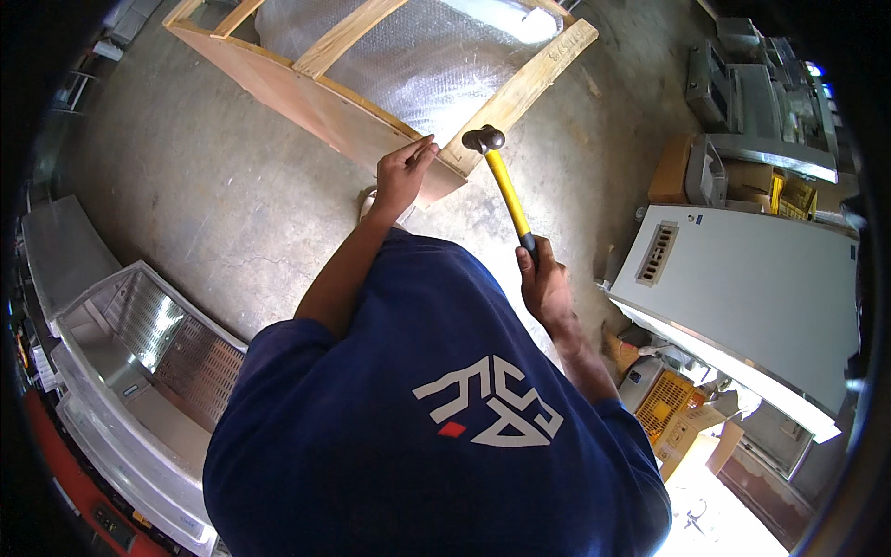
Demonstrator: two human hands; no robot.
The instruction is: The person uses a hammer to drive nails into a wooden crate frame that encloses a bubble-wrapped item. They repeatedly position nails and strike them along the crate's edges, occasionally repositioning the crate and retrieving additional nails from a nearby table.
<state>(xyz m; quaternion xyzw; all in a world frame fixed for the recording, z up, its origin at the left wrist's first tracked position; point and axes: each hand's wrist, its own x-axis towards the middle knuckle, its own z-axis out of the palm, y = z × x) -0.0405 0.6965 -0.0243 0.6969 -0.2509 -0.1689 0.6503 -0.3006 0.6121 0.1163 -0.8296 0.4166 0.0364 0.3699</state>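
My right hand is wrapped round the black grip of a ball-peen hammer with a yellow shaft. Its dark metal head is raised close to the near corner of a wooden crate. At that same corner, my left hand rests by the top edge, thumb and fingers pinched together. Whatever they hold, if anything, is too small to make out. Pale wooden slats frame the crate's top, and a brownish panel forms its side. Bubble wrap covers the bulky contents between the slats.
The crate stands on a grey concrete floor. To the left is an open-topped metal cabinet with a perforated panel. A large white cabinet stands at the right, near cardboard boxes and a yellow crate.
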